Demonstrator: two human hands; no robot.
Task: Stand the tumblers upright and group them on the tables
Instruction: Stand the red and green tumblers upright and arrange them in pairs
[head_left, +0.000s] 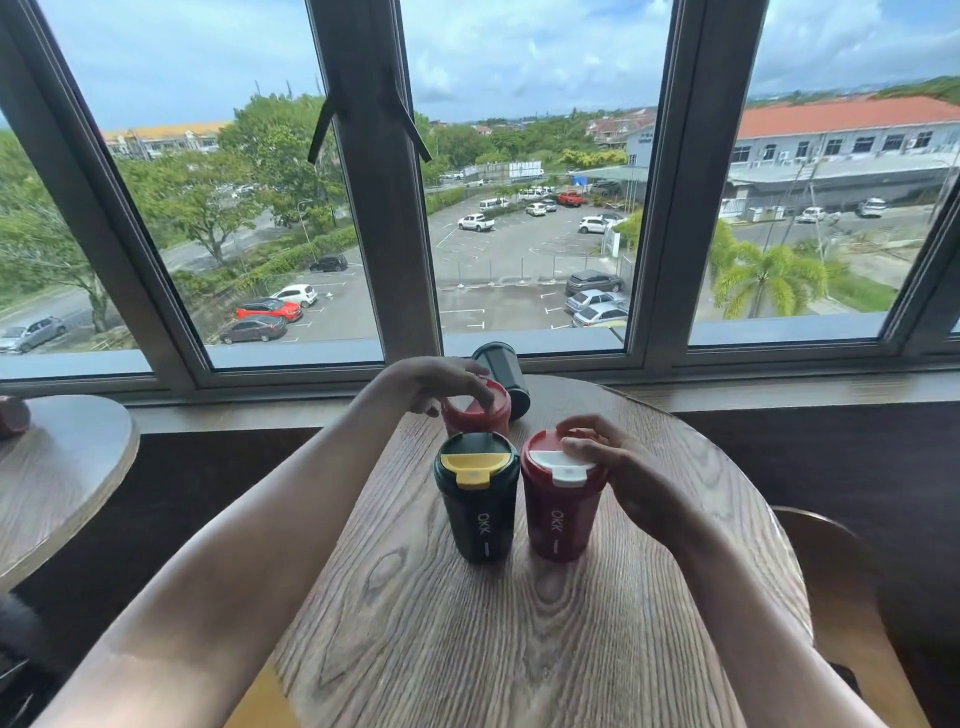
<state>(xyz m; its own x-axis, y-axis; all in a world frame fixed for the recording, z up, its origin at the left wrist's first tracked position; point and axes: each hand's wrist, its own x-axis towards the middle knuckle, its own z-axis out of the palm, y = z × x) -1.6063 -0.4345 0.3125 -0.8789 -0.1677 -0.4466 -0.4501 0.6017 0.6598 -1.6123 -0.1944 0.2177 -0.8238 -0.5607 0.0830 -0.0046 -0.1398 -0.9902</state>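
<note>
Centre frame, round wooden table (467, 649): dark green tumbler (478, 501) with yellow lid and dark red tumbler (560, 501) with white lid stand upright, just beside each other; a second red tumbler (475, 413) is upright right behind them, and a dark tumbler (503, 376) lies tipped over by the window sill above it. Left hand (439, 384) has fingers curled down over the rear red tumbler's lid, gripping its rim; right hand (618, 465) rests fingers on the front red tumbler's lid and wraps its right side. Another reddish item (11, 415) sits on the second table (62, 467) at left edge, too cropped to identify.
</note>
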